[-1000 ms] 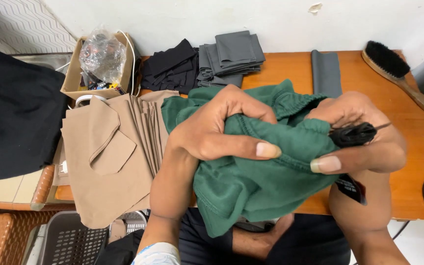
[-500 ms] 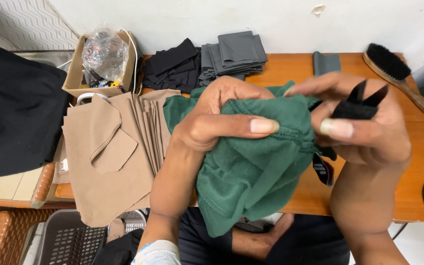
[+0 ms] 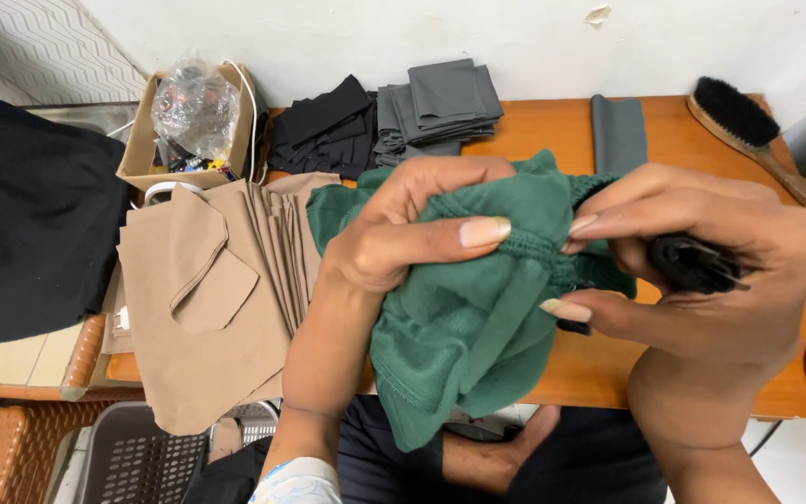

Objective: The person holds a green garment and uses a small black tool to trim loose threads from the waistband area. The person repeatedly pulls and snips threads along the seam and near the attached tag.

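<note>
Left hand point(image 3: 403, 238) clamped on bunched green knit garment point(image 3: 478, 345); right hand point(image 3: 701, 271) closed around small black tool point(image 3: 692, 263) beside waistband. Best kept taut, above orange wooden table point(image 3: 552, 140).

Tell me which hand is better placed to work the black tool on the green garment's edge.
Right. The right hand already holds the black tool against the green garment; the left hand is busy gripping the bunched fabric.

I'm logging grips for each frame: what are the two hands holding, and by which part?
The left hand bunches the green garment near its ribbed edge; the right hand pinches that edge and holds a small black tool by its body.
</note>
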